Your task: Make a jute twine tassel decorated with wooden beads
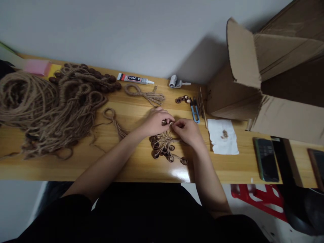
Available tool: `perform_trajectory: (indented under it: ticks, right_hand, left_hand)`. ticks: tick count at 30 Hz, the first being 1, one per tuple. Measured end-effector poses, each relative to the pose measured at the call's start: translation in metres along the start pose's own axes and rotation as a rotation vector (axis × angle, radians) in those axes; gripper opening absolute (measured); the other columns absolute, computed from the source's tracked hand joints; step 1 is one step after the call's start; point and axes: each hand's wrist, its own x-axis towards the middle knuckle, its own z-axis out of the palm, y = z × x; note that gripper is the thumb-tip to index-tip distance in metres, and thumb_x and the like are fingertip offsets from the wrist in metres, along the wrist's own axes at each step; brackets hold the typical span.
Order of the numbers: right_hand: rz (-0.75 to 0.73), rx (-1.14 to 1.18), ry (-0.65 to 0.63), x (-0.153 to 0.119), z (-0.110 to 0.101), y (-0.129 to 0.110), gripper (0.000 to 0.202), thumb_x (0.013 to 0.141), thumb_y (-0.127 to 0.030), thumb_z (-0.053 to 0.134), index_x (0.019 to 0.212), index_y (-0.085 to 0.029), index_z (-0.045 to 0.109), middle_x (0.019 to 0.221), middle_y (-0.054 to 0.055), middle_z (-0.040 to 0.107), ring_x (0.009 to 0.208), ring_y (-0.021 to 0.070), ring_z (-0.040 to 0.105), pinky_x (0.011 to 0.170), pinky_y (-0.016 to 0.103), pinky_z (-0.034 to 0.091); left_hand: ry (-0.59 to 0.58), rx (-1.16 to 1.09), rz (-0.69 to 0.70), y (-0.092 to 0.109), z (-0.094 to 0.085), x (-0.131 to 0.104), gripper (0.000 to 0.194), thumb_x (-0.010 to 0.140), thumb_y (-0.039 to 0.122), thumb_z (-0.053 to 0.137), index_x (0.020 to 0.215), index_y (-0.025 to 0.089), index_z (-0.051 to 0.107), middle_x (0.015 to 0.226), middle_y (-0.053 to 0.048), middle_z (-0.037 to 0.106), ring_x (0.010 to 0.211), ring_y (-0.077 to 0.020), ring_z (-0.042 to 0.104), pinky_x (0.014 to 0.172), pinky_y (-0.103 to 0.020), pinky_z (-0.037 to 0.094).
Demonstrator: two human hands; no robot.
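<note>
A bundle of brown cords (164, 141) with several dark round pieces at its ends lies on the table in front of me. At its upper edge, my left hand (158, 121) is closed, its fingertips round a small dark piece with a pale face (171, 123). My right hand (186, 131) pinches the same piece from the right, with its thumb and fingers pressed together. The fingertips of both hands nearly touch. Part of the bundle's bound stem runs under my right hand and is hidden there.
Rope and cord heap (58, 108) covers the left. Behind my hands are a glue tube (134, 79), a crumpled tube (177, 82), a looped cord (144, 94) and blue snips (194, 110). A white paper (222, 136), phone (266, 158) and cardboard box (235, 91) stand right.
</note>
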Motion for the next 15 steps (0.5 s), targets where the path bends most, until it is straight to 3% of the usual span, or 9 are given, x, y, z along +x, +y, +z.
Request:
perform_trajectory:
  ticks: [7,15]
  right_hand:
    - [0.001,0.036,-0.019,0.0035,0.0011,0.0051,0.015,0.075,-0.027,0.063,0.077,-0.017,0.075,0.073,0.004,0.072,0.069,0.0165,0.062,0.061,0.026,0.038]
    - [0.034,0.057,-0.027,0.0040,-0.0010,0.0048,0.014,0.073,-0.021,0.060,0.075,-0.017,0.074,0.067,0.002,0.069,0.064,0.0148,0.059,0.058,0.024,0.037]
  left_hand:
    - [0.006,0.001,0.008,-0.0008,0.0006,0.0002,0.024,0.073,0.014,0.061,0.092,0.021,0.073,0.082,-0.002,0.072,0.084,-0.0203,0.056,0.079,-0.033,0.041]
    - [0.008,-0.008,0.009,-0.0014,0.0010,-0.0001,0.023,0.072,0.014,0.060,0.090,0.021,0.073,0.083,-0.002,0.072,0.085,-0.0208,0.056,0.080,-0.034,0.042]
